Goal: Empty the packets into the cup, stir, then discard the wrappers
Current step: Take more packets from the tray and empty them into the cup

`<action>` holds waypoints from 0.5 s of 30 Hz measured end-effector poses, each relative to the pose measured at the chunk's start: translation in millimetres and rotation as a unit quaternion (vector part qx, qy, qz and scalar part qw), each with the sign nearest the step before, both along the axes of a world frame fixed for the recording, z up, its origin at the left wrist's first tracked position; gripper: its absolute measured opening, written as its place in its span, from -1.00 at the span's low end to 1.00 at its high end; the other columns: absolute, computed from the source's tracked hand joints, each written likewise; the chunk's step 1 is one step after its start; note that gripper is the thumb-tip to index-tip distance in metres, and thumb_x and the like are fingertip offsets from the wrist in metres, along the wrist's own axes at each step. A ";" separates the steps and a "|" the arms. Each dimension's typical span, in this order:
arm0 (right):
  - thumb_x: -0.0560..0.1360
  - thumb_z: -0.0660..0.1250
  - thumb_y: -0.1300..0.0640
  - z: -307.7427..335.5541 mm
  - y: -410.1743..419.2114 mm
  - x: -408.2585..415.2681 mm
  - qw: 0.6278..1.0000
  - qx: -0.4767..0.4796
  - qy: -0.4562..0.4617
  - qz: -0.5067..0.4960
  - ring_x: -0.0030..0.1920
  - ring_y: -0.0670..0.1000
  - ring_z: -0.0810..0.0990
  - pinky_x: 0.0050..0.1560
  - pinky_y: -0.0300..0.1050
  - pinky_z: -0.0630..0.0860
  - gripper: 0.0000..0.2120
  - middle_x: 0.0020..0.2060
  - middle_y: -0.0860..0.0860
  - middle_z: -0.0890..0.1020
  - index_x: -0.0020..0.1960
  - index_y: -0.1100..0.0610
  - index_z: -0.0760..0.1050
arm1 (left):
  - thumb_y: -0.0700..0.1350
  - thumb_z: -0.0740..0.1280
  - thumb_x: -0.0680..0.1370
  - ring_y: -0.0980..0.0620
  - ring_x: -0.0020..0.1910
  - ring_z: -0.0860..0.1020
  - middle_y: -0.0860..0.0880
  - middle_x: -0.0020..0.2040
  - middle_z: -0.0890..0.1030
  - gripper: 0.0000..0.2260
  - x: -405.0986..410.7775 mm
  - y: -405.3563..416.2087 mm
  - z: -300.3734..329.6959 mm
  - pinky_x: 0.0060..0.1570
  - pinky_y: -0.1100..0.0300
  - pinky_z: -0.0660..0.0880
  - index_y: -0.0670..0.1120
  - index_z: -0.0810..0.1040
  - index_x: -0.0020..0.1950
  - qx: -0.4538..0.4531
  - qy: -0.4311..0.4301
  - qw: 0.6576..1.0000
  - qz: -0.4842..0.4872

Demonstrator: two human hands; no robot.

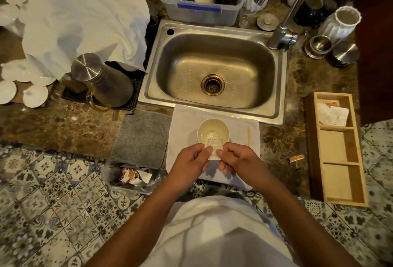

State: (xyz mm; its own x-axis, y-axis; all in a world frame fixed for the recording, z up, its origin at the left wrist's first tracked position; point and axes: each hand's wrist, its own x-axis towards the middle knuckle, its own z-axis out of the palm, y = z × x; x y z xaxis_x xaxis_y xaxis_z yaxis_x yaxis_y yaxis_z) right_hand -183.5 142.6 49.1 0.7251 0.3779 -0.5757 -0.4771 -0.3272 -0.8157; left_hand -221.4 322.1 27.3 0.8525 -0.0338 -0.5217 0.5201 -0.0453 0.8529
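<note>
This is looking like a home kitchen. A stainless steel sink [214,70] is sitting sunk into a brown marble-patterned worktop [63,122], with a chrome tap [282,11] rising behind it. A clear plastic tub [202,9] at the back is holding washing-up tools, and white ribbed cups [342,24] and small metal pots [320,45] are standing to the right of the tap. White plates [34,96] are lying on the left under a crumpled cloth [85,21], beside a steel jug [102,79]. Patterned floor tiles [53,203] are showing below the worktop's edge.
</note>
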 end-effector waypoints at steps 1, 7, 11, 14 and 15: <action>0.66 0.31 0.14 -0.4 0.0 0.8 1.000 0.004 0.001 -0.003 -0.42 -0.06 0.55 -0.37 -0.14 0.45 -0.73 -0.39 0.01 0.66 -0.20 0.19 0.56 | 0.11 0.31 0.58 0.16 -0.52 0.32 0.10 -0.51 0.42 -0.70 0.8 -0.3 -0.8 -0.46 0.32 0.29 0.03 0.49 -0.31 -0.001 0.001 1.000 0.001; 0.66 0.31 0.14 -5.7 0.3 1.4 1.000 0.017 0.003 -0.009 -0.44 -0.06 0.55 -0.39 -0.20 0.46 -0.72 -0.38 0.03 0.67 -0.21 0.19 0.55 | 0.08 0.32 0.58 0.15 -0.53 0.31 0.10 -0.52 0.40 -0.69 3.0 -0.5 -4.9 -0.48 0.32 0.28 0.03 0.46 -0.34 -0.015 0.014 1.000 0.006; 0.66 0.31 0.15 -6.0 1.3 1.7 1.000 0.023 0.007 -0.010 -0.45 -0.07 0.54 -0.38 -0.23 0.45 -0.72 -0.39 0.04 0.66 -0.22 0.18 0.56 | 0.07 0.32 0.58 0.14 -0.53 0.29 0.09 -0.52 0.39 -0.68 2.4 -0.6 -6.1 -0.48 0.34 0.27 0.02 0.44 -0.35 -0.024 0.022 0.999 0.011; 0.66 0.31 0.16 -6.7 2.1 1.0 1.000 0.025 0.009 -0.011 -0.45 -0.08 0.54 -0.38 -0.27 0.46 -0.71 -0.40 0.03 0.66 -0.23 0.18 0.56 | 0.05 0.32 0.59 0.14 -0.53 0.29 0.09 -0.52 0.39 -0.66 1.5 0.2 -6.7 -0.49 0.32 0.27 0.06 0.43 -0.38 -0.020 0.024 0.999 0.010; 0.66 0.31 0.16 -6.7 2.3 0.6 1.000 0.025 0.010 -0.011 -0.45 -0.08 0.55 -0.38 -0.27 0.46 -0.71 -0.40 0.03 0.66 -0.23 0.18 0.56 | 0.05 0.32 0.59 0.14 -0.53 0.29 0.10 -0.53 0.39 -0.67 1.3 0.4 -6.9 -0.49 0.32 0.27 0.03 0.44 -0.36 -0.021 0.026 0.999 0.012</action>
